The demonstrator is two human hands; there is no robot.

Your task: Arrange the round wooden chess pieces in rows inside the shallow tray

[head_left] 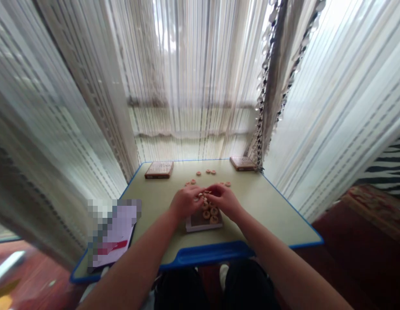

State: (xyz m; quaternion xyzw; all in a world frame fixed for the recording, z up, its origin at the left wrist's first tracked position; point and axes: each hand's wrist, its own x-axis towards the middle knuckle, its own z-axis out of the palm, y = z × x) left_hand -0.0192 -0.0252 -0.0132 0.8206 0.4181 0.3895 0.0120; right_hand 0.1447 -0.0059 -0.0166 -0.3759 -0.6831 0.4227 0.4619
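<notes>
A shallow white-edged box (pixel 204 227) lies near the front of the table, with several round wooden chess pieces (pixel 214 211) in it. Over its far part, my left hand (pixel 187 201) comes in from the left with its fingers bent inward. From the other side my right hand (pixel 224 199) curls its fingers toward the left one. Small wooden chess pieces (pixel 205 194) show between the fingertips of both hands. My fingers partly hide them and the far end of the box. Beyond the hands, more round pieces (pixel 193 181) lie loose on the table.
The pale table (pixel 271 211) has a blue rim and a blue front ledge (pixel 212 253). Flat boxes stand at its back left (pixel 159 169) and back right (pixel 243 163). A blurred-out flat item (pixel 117 234) lies at the left edge. Striped curtains (pixel 193 77) hang behind.
</notes>
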